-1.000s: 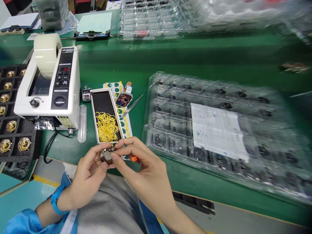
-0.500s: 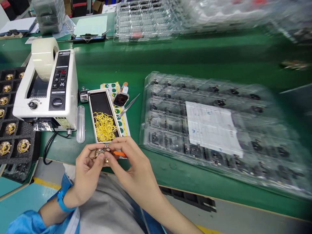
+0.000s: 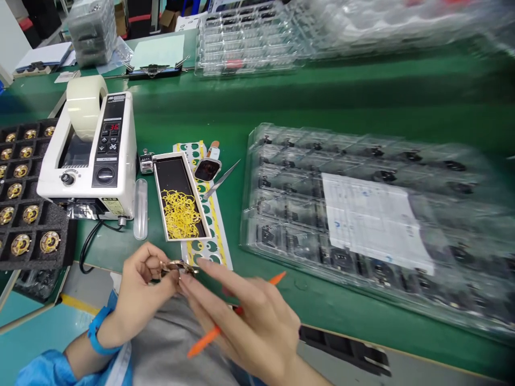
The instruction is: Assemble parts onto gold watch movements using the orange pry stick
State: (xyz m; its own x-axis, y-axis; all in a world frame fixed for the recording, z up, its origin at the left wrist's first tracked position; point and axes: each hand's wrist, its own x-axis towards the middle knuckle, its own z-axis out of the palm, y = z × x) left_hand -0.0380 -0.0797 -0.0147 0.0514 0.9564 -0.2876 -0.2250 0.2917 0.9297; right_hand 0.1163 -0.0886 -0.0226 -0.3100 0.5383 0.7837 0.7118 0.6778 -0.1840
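My left hand (image 3: pixel 139 292) pinches a small round gold-coloured metal part (image 3: pixel 179 265) by its edge, thumb below and fingers above. My right hand (image 3: pixel 257 321), slightly blurred, is beside it with its extended fingertips at the part's right side. An orange pointed stick (image 3: pixel 204 343) passes through the right hand's fingers, one tip toward my lap and the other sticking out above the knuckles. Just beyond the hands lies a white-rimmed box (image 3: pixel 206 228) holding a tangle of yellow rings (image 3: pixel 179 214). A punched sheet with yellow strips (image 3: pixel 219 230) lies beside that box.
At left stand a white tape dispenser (image 3: pixel 86 185) and a black foam tray (image 3: pixel 66 246) of round gold parts. A tally counter (image 3: pixel 146 162), smartwatch (image 3: pixel 208 169) and tweezers (image 3: pixel 223 179) lie near the box. Stacked clear trays (image 3: pixel 281 236) carry a paper sheet (image 3: pixel 370 220) at right.
My right hand has turned and shifted right and down, swinging the orange stick across its fingers. The left hand still holds the round part. The view has shifted slightly.
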